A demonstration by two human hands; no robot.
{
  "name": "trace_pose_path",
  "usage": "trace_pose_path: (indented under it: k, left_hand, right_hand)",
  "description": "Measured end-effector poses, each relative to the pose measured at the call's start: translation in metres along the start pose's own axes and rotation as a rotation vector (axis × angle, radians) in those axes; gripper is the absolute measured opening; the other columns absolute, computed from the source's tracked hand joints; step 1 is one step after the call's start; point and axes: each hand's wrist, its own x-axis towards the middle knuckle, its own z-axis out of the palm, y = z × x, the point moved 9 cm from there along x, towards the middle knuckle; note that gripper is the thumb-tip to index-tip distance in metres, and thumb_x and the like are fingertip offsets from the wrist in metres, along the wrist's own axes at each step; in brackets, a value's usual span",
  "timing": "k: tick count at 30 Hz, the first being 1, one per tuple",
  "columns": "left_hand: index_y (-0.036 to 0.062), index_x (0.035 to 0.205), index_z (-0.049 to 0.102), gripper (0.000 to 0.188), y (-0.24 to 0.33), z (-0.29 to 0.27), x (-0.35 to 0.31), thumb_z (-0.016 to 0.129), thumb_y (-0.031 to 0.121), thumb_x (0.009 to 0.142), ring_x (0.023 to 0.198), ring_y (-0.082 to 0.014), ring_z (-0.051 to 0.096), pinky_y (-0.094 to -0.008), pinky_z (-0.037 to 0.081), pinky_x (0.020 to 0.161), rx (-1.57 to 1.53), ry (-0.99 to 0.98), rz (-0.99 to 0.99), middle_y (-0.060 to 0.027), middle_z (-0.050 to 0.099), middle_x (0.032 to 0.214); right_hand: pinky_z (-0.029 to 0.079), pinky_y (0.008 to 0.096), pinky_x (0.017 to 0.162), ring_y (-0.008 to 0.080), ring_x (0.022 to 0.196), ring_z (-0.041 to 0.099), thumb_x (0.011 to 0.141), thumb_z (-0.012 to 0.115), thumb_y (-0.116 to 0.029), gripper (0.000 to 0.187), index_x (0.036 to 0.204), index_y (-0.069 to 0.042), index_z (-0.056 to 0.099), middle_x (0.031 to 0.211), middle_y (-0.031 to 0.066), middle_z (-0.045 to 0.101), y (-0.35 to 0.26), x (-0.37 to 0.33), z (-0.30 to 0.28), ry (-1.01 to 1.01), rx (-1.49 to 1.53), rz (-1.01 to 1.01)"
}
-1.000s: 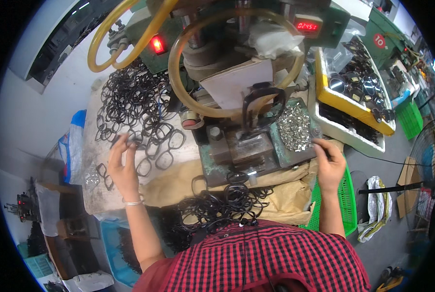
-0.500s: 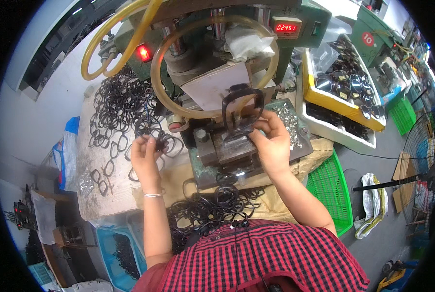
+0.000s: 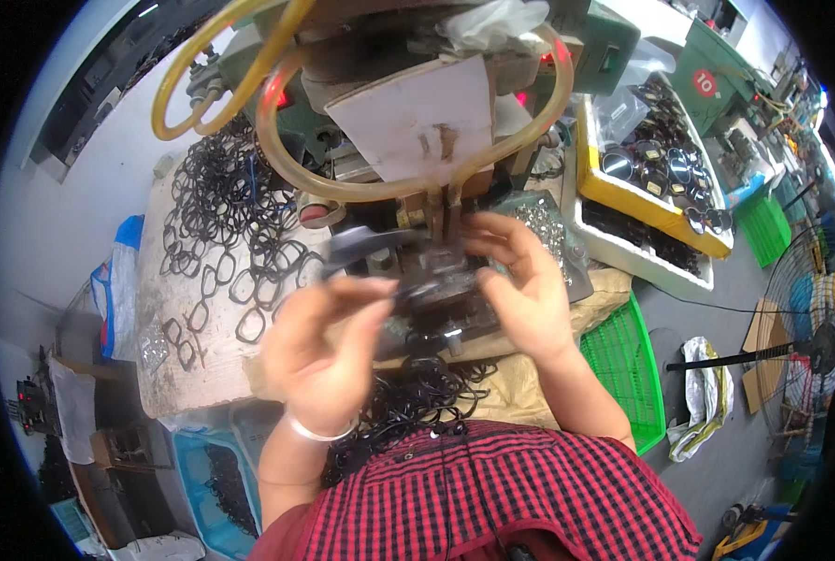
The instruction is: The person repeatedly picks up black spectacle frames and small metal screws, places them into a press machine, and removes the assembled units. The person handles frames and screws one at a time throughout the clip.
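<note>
My left hand [image 3: 329,351] is smeared by motion at the near left of the green press [image 3: 361,61]. A blurred dark eyeglass frame [image 3: 371,245] shows just above its fingers; whether they grip it I cannot make out. My right hand [image 3: 527,294] is open at the right side of the metal fixture [image 3: 436,280], thumb and fingers apart around its edge. The press head is low over the fixture, with a white card [image 3: 422,122] hanging in front. What lies inside the fixture is blurred.
Piled black eyeglass frames [image 3: 216,201] cover the left table [image 3: 160,374]; more lie [image 3: 427,388] before me. A yellow hose [image 3: 343,190] loops across the press. At right stand foam boxes [image 3: 614,192] of glasses, a green basket [image 3: 628,374] and a fan [image 3: 815,346]. A blue tub [image 3: 188,467] is lower left.
My left hand has come from the pile toward the fixture. My right hand has let go of the upright eyeglass frame and opened. The press head and white card have come down.
</note>
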Motion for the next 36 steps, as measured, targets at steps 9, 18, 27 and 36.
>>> trace_pose_path:
  k: [9,18,27,36]
  left_hand:
    - [-0.0036,0.096,0.061,0.014,-0.033,0.047,0.028,0.071,-0.001,0.087,0.079,-0.0082,0.061,-0.0207,0.049,0.072,0.173,-0.169,-0.188,-0.0061,0.068,0.093]
    - [-0.0029,0.099,0.067,0.022,-0.026,0.041,0.026,0.074,0.011,0.084,0.079,-0.0285,0.067,-0.0341,0.052,0.071,0.227,-0.124,-0.099,-0.0178,0.068,0.091]
    - [0.0031,0.1,0.069,0.012,-0.033,-0.176,0.006,0.067,0.007,0.089,0.097,-0.0176,0.063,-0.0328,0.049,0.085,0.898,0.359,-0.111,-0.009,0.069,0.099]
    - [0.0016,0.105,0.062,0.053,-0.236,-0.644,-0.089,0.045,0.052,0.099,0.064,-0.0273,0.066,-0.0377,0.053,0.058,1.35,0.569,-0.968,-0.0162,0.068,0.085]
  right_hand:
    - [0.043,0.045,0.101,0.0352,0.127,0.05,0.074,0.077,-0.019,0.019,0.09,-0.01,0.073,0.123,0.0165,0.063,0.067,0.005,-0.113,0.29,-1.28,-0.174]
    - [0.048,0.0458,0.092,0.0376,0.107,0.06,0.078,0.068,-0.011,0.021,0.097,-0.003,0.066,0.111,0.0174,0.066,0.07,0.017,-0.104,0.325,-1.283,-0.32]
    - [0.05,0.0387,0.072,0.029,0.078,0.062,0.081,0.068,-0.008,0.009,0.09,-0.004,0.067,0.083,0.012,0.065,0.04,-0.01,-0.115,0.413,-1.104,-0.355]
    - [0.05,0.0381,0.077,0.0303,0.085,0.065,0.081,0.069,-0.005,0.014,0.095,-0.006,0.07,0.091,0.0119,0.07,0.039,0.014,-0.102,0.378,-0.766,-0.273]
